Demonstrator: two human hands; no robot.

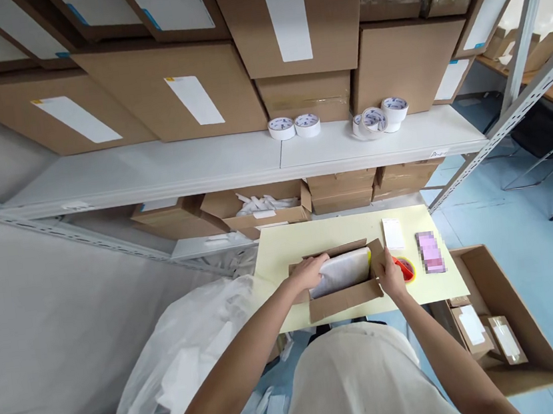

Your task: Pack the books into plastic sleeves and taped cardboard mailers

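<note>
A small cardboard box (346,302) lies with its flaps spread on the pale yellow table. Inside it sits a flat packet in white, cloudy wrapping (340,273), with a bit of yellow at its right end. My left hand (309,274) reaches over the box's left end, its fingers bent onto the packet's upper left corner; the thumb is hard to see. At the other end, my right hand (391,278) grips the right flap between thumb and fingers. A red tape dispenser (405,269) lies right beside that hand, partly hidden by it.
Beyond the box lie a white card stack (393,234) and a blurred pink item (430,252). A shelf (176,169) with tape rolls (307,124) and large cartons crosses ahead. A big open carton (514,299) stands right on the floor, a plastic bag (187,345) left.
</note>
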